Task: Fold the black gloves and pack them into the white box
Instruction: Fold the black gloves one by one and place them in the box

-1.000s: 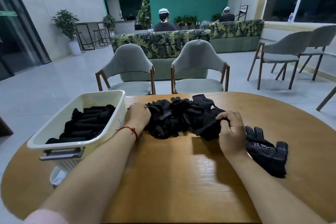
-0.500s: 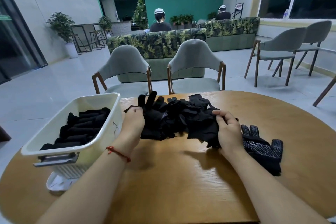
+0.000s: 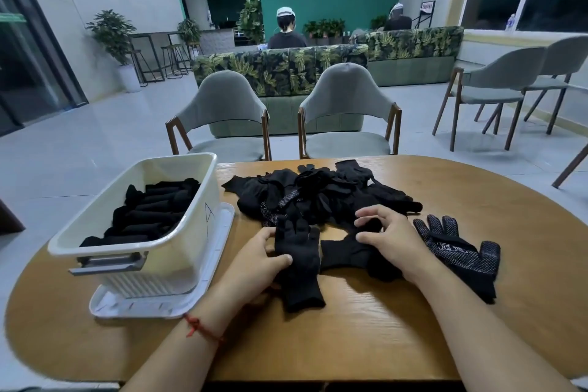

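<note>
Left hand (image 3: 254,261) grips the edge of the flat glove (image 3: 300,264), thumb on top; right hand (image 3: 389,240) pinches a second glove (image 3: 345,253) just beside it, pile (image 3: 318,194) behind. Best bet — lay second over first, cuffs & fingers matched, smooth flat, then fold — white box (image 3: 194,232) at left looks approx half full

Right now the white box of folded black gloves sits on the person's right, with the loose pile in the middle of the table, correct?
Not quite. The head view shows the white box on the person's left, not right. It does hold folded black gloves, and the loose pile lies in the middle of the table.
</note>
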Demonstrator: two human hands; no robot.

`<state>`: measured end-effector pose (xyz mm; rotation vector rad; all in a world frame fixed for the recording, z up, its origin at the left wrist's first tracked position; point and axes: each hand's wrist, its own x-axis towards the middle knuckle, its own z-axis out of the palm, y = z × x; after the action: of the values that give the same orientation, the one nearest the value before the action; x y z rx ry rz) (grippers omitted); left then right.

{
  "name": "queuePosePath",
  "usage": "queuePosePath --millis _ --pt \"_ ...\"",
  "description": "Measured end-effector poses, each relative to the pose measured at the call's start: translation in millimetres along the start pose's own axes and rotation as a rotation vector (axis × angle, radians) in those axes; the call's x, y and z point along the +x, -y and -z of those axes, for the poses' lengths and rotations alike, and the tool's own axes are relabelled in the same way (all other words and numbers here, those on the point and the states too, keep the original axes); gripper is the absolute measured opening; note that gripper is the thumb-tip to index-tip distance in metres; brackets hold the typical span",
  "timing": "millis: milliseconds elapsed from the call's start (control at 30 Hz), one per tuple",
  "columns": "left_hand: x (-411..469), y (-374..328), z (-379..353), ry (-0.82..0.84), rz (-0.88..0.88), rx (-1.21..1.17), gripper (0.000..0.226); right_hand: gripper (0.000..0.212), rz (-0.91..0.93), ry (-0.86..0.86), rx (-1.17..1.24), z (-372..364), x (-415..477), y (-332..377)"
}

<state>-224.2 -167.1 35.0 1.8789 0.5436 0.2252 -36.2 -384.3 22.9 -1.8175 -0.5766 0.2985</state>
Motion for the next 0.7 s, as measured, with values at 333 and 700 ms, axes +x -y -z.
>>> queuePosePath --millis 333,700 --pt "-7 10 -38 -0.262 -0.534 0.912 0.041 0.027 0.287 -0.112 -0.821 5 -30 15" --pt "-39 24 -43 0.188 -0.287 1.032 0.069 0.051 0.227 0.523 -1.042 -18 -12 54"
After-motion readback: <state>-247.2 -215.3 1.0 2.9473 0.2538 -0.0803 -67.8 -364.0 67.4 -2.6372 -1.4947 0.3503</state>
